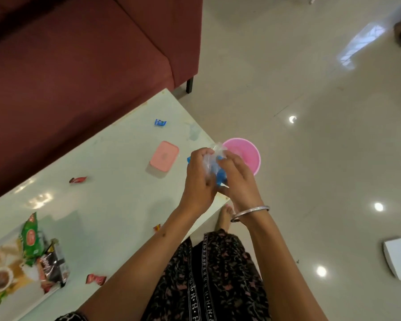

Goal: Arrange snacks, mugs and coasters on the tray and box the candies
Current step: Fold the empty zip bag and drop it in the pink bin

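My left hand (pixel 198 176) and my right hand (pixel 237 179) are both closed on a clear plastic bag (pixel 214 164) holding something blue, above the table's right edge. A pink-lidded box (pixel 164 158) stands shut just left of my hands. Loose candies lie on the pale table (pixel 116 205): a blue one (pixel 160 122), a red one (pixel 78 180), another red one (pixel 95 279), and a small one (pixel 157 227) beside my left forearm. A printed tray (pixel 14 281) at the lower left carries a green snack packet (pixel 31 238) and a dark snack packet (pixel 53 266).
A pink bucket (pixel 247 156) sits on the floor beyond my hands, off the table's edge. A maroon sofa (pixel 79 66) runs along the table's far side. A white box (pixel 399 260) lies on the tiled floor at the right. My bare foot (pixel 225 216) shows below the table corner.
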Available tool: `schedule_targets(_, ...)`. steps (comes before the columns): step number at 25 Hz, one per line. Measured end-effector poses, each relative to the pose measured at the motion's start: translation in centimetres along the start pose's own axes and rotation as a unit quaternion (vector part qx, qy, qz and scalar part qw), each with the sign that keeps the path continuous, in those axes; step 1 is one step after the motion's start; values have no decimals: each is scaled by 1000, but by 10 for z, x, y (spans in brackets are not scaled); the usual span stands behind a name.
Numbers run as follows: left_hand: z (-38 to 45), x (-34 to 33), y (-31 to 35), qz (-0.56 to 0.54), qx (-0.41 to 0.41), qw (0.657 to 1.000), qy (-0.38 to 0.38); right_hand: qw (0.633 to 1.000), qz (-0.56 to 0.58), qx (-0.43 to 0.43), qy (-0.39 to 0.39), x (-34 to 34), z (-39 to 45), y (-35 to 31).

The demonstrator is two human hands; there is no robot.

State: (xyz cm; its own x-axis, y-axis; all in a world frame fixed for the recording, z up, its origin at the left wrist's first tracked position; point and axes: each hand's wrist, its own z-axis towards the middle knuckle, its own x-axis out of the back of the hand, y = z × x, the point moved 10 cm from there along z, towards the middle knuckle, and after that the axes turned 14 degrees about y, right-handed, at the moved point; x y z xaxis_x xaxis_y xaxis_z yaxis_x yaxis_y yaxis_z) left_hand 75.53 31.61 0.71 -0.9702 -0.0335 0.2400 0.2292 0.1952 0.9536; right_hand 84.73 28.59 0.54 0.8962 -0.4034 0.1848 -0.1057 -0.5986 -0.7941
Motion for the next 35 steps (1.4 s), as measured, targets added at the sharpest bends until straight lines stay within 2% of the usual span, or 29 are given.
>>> schedule_targets(2,11,-19,-1,-101,79,992,-10,998,-48,44,-9,8,22,-13)
schedule_targets(4,21,-41,-5,-224,169,960,-12,994,-77,76,6,21,51,-26)
schedule_targets(5,29,-56,-7,-252,204,946,-13,992,-91,83,12,29,70,-29)
schedule_targets(10,66,-129,-42,-230,322,918,-27,958,-236,147,74,58,166,-24)
schedule_targets(13,94,-164,-66,-208,350,913,-31,936,-284,166,124,74,233,3)
schedule_targets(18,134,-162,-113,-140,343,924,89,916,-334,179,132,79,328,68)
schedule_targets(21,144,-160,-155,-118,349,921,126,907,-376,172,84,64,362,115)
schedule_targets(26,162,-189,-182,-120,357,918,126,885,-433,171,-1,32,403,186)
schedule_targets(28,174,-196,-186,-131,354,917,129,845,-511,141,-76,19,417,220)
schedule_targets(31,185,-195,-188,-155,346,914,142,722,-646,35,-246,16,430,287)
schedule_targets(32,186,-192,-189,-158,344,914,148,706,-650,2,-283,16,430,291)
schedule_targets(33,185,-189,-188,-159,342,914,153,714,-633,-22,-297,16,433,289)
schedule_targets(35,181,-183,-186,-162,337,913,162,713,-622,-6,-323,15,432,267)
